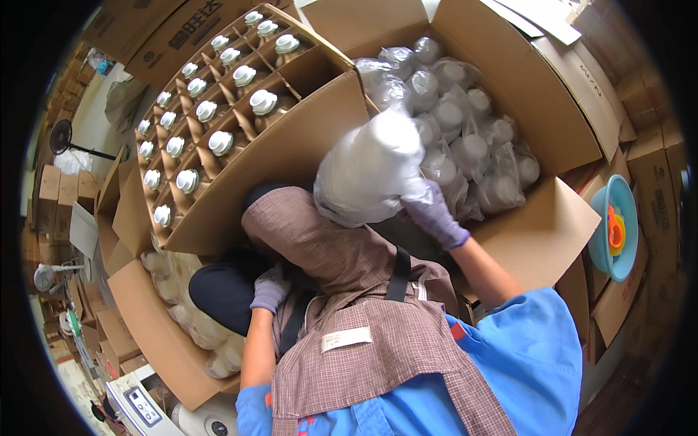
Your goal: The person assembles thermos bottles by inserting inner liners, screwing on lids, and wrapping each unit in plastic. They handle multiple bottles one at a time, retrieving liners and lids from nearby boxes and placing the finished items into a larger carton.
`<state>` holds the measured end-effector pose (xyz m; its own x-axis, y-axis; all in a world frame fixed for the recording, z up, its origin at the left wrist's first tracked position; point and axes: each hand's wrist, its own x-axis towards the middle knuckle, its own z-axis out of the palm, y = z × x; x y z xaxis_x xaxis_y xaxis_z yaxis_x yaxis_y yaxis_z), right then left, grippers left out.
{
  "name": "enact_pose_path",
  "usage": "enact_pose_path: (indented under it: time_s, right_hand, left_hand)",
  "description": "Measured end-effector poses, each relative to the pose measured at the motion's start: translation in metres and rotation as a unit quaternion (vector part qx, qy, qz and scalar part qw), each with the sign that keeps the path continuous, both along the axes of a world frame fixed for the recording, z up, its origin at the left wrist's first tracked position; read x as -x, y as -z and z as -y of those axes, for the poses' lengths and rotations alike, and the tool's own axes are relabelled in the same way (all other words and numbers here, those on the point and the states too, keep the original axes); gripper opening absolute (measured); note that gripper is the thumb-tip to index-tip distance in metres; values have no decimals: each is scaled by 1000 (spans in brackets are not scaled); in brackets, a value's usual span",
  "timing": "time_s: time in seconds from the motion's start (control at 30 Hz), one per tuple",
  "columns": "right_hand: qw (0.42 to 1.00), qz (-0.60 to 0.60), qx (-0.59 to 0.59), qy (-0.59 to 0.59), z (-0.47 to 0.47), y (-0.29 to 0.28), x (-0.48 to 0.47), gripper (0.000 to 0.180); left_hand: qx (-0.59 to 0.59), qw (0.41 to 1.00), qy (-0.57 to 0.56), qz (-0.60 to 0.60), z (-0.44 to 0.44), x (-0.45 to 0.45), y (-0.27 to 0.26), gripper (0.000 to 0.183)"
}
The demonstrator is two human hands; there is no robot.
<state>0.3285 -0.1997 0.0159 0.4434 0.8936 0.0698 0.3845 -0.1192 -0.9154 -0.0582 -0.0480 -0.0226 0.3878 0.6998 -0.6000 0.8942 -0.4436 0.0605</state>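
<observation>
My right hand [433, 215], in a purple-grey glove, grips a clear plastic bag of white, rounded items [371, 169] above my right knee. The bag is blurred, and its contents are not plain. Behind it stands an open carton [512, 92] full of similar bagged white items [450, 114]. To the left of the bag, a tilted carton with cardboard dividers [283, 158] holds several bottles with white tops [263, 102]; one cell near its right corner shows no bottle. My left hand [271, 289], also gloved, lies by my lap, its fingers largely hidden.
Another open carton [147, 327] at lower left holds bagged pale items [185, 321]. On the right, a blue plastic basin [627, 229] contains orange and yellow objects [616, 231]. A white machine with a control panel [143, 406] stands at lower left, and a black fan [61, 136] farther off.
</observation>
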Motion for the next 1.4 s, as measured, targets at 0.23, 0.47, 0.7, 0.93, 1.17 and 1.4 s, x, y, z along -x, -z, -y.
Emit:
enact_pose_path:
  time_s: [0.23,0.47,0.7,0.93,1.17,1.4]
  right_hand:
    - [985,34,144,84,94,152,31,21]
    - [933,56,312,174,178,237,26,25]
    - [896,154,417,-9,182,152,-6,21]
    - [827,288,457,-153,112,8,-46,18]
    - [869,424,208,-149,-48,-87,-25,36]
    - [894,318,137,-283,-129,-141,124,35]
  left_hand:
    - [-74,781,-291,548,-20,45,-45,36]
    - [-211,674,-320,631,-27,73,-119,45]
    - [-130,734,-469,474,30,149,-28,29]
    - [13,816,-470,335,90,146,-3,30]
    - [-148,801,-563,142,85,266,30,30]
    - [192,927,-319,36,43,277,174,55]
